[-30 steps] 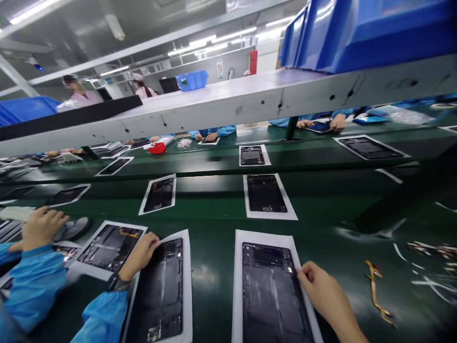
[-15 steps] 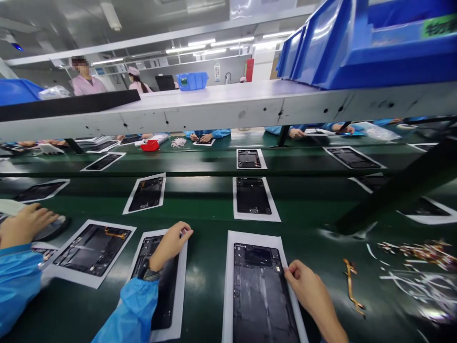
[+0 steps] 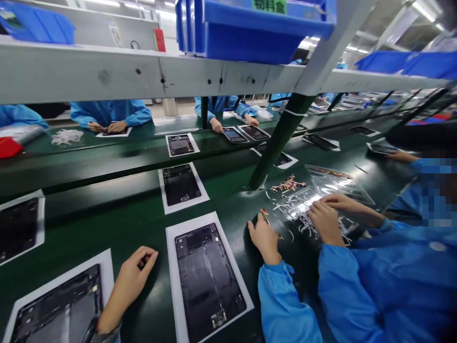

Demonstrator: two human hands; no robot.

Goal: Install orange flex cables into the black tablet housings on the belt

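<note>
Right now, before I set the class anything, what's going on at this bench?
A person's left hand rests, fingers curled, on the green conveyor belt between two dark tablet-sized panels lying on white sheets; their right hand is out of view. To the right, a co-worker in a blue gown has their hands at a clear plastic tray holding white strips. More blue-gowned workers sit along the far belt with panels in front of them.

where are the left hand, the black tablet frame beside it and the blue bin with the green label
left hand (image 3: 133, 280), head view, on the back of the hand
black tablet frame (image 3: 207, 281), head view, on the middle of its dark panel
blue bin (image 3: 250, 42), head view, on its front wall, below the green label
</note>
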